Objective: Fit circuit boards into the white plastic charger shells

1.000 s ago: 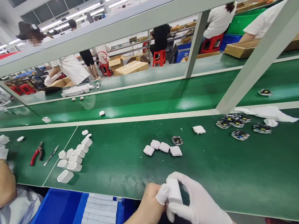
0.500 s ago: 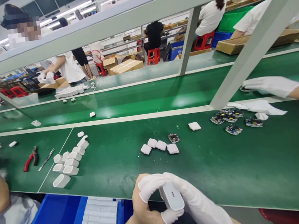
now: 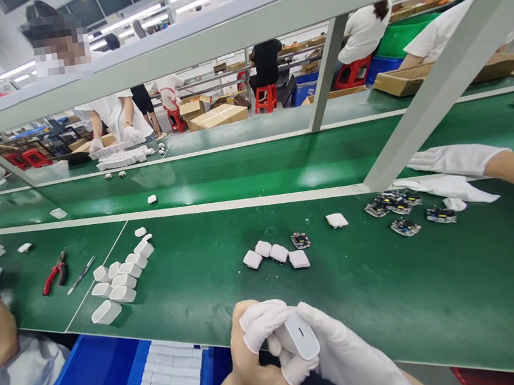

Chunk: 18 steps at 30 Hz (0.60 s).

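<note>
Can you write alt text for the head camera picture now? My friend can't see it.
A person's left grip and gloved right grip hold a slotted white case at a green bench. On the bench lie white casings, circuit boards and pliers.

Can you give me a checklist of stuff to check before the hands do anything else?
1. Left hand holding the white case: ok.
2. Right hand holding it too: ok.
3. Slot in the case's end uncovered: ok.
4. Full glove on the left hand: not ok, just white finger covers.
5. Pliers away from both hands: ok.
6. Inside of the case: cannot tell, hidden.
</note>
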Each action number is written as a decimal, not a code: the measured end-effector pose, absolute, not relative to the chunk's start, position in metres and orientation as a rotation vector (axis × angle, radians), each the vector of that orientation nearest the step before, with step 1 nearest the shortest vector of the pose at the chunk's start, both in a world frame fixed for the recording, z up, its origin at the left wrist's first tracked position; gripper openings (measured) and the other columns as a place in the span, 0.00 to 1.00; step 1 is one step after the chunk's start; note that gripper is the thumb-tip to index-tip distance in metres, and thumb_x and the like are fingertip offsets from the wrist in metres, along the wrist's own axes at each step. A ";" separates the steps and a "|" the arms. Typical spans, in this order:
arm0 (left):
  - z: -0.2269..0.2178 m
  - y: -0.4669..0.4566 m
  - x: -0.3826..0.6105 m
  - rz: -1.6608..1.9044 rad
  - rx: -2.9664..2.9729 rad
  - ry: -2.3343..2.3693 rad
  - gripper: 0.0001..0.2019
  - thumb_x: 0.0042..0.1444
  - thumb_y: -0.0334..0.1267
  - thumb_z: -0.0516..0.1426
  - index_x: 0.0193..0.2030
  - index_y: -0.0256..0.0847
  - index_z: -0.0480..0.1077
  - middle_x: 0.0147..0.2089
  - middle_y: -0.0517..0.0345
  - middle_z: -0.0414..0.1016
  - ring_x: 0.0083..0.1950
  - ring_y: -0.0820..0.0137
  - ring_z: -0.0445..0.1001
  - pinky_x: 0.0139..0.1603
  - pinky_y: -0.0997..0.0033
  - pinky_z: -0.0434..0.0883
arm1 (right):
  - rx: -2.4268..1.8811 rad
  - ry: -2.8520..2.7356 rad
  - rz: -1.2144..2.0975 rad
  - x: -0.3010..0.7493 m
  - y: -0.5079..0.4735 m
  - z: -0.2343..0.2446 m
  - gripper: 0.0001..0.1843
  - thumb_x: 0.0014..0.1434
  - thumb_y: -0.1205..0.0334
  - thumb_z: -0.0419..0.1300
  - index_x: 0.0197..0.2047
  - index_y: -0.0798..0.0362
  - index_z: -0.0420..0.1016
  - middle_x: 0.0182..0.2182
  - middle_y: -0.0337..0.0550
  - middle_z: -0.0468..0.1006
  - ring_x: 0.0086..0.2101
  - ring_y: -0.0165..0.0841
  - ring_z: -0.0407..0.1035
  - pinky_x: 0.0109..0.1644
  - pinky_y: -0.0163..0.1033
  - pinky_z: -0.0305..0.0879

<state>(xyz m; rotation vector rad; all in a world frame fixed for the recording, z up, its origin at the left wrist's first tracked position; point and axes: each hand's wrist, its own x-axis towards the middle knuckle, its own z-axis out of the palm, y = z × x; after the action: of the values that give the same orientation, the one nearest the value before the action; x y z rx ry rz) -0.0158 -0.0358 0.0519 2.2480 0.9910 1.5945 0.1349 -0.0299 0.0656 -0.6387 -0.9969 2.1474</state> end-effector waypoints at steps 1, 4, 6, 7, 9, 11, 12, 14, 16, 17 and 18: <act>0.049 -0.035 -0.017 1.561 2.292 1.020 0.25 0.53 0.36 0.62 0.57 0.41 0.63 0.47 0.48 0.74 0.47 0.62 0.72 0.45 0.62 0.73 | -0.670 -1.062 2.161 0.137 -0.023 0.065 0.28 0.60 0.36 0.50 0.30 0.55 0.70 0.27 0.42 0.68 0.30 0.34 0.64 0.36 0.39 0.65; 0.036 -0.028 -0.028 1.329 2.448 1.225 0.27 0.54 0.31 0.59 0.61 0.43 0.61 0.54 0.47 0.72 0.56 0.58 0.68 0.53 0.55 0.70 | -1.092 -1.542 1.723 0.147 0.020 0.061 0.22 0.55 0.41 0.57 0.31 0.54 0.70 0.24 0.40 0.68 0.27 0.33 0.65 0.31 0.37 0.64; 0.026 -0.019 -0.046 1.116 2.489 1.481 0.27 0.54 0.32 0.58 0.62 0.44 0.60 0.60 0.45 0.67 0.61 0.56 0.64 0.57 0.51 0.67 | -1.326 -1.611 1.438 0.157 0.070 0.058 0.16 0.57 0.48 0.61 0.36 0.54 0.71 0.27 0.39 0.70 0.26 0.30 0.64 0.30 0.35 0.64; 0.021 -0.014 -0.058 1.020 2.488 1.630 0.26 0.55 0.33 0.58 0.62 0.44 0.61 0.63 0.45 0.64 0.62 0.55 0.62 0.58 0.50 0.66 | -1.424 -1.624 1.337 0.162 0.100 0.058 0.15 0.61 0.50 0.59 0.39 0.54 0.71 0.29 0.40 0.71 0.26 0.30 0.64 0.30 0.35 0.65; 0.014 -0.001 -0.088 0.875 2.461 1.967 0.23 0.57 0.36 0.56 0.60 0.43 0.63 0.64 0.44 0.62 0.63 0.53 0.61 0.58 0.48 0.64 | -1.593 -1.664 1.132 0.171 0.164 0.060 0.15 0.66 0.52 0.57 0.44 0.56 0.71 0.36 0.42 0.73 0.32 0.31 0.68 0.36 0.38 0.69; 0.011 0.014 -0.120 0.748 2.414 2.308 0.19 0.59 0.38 0.54 0.58 0.40 0.67 0.64 0.42 0.63 0.63 0.51 0.61 0.58 0.47 0.63 | -1.747 -1.688 0.929 0.178 0.222 0.063 0.14 0.67 0.54 0.57 0.47 0.56 0.71 0.43 0.44 0.72 0.39 0.34 0.70 0.43 0.42 0.70; 0.011 0.021 -0.136 0.681 2.374 2.466 0.18 0.60 0.38 0.53 0.57 0.39 0.68 0.64 0.40 0.63 0.64 0.50 0.60 0.59 0.46 0.62 | -1.812 -1.697 0.839 0.180 0.246 0.064 0.14 0.67 0.55 0.57 0.49 0.56 0.70 0.45 0.45 0.72 0.41 0.36 0.70 0.45 0.44 0.70; 0.015 0.035 -0.163 0.495 2.287 2.708 0.19 0.61 0.38 0.51 0.57 0.37 0.68 0.64 0.38 0.63 0.66 0.49 0.57 0.60 0.44 0.59 | -1.920 -1.721 0.689 0.181 0.280 0.063 0.14 0.67 0.56 0.58 0.51 0.56 0.70 0.48 0.47 0.71 0.44 0.38 0.69 0.48 0.47 0.69; 0.022 0.051 -0.185 0.274 2.223 2.826 0.19 0.60 0.37 0.52 0.58 0.37 0.69 0.61 0.36 0.66 0.68 0.48 0.54 0.61 0.40 0.56 | -1.988 -1.760 0.596 0.177 0.298 0.058 0.15 0.67 0.57 0.58 0.52 0.56 0.69 0.49 0.48 0.71 0.45 0.38 0.69 0.49 0.48 0.68; 0.026 0.059 -0.194 0.181 2.204 2.846 0.19 0.60 0.36 0.52 0.56 0.37 0.70 0.59 0.35 0.69 0.68 0.47 0.54 0.61 0.38 0.55 | -2.013 -1.777 0.559 0.174 0.301 0.055 0.15 0.66 0.57 0.58 0.52 0.56 0.69 0.49 0.48 0.70 0.45 0.39 0.69 0.49 0.48 0.68; 0.029 0.067 -0.203 0.112 2.190 2.853 0.17 0.59 0.36 0.53 0.54 0.36 0.72 0.56 0.34 0.72 0.69 0.47 0.53 0.61 0.36 0.54 | -2.030 -1.792 0.521 0.171 0.302 0.051 0.16 0.66 0.57 0.58 0.53 0.56 0.68 0.50 0.48 0.70 0.46 0.39 0.68 0.50 0.50 0.68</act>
<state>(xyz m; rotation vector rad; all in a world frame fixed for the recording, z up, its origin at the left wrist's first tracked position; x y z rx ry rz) -0.2029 0.0674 0.0294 2.1898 2.8532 0.1122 0.1710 0.3022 0.0511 -2.0299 -1.7922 0.5205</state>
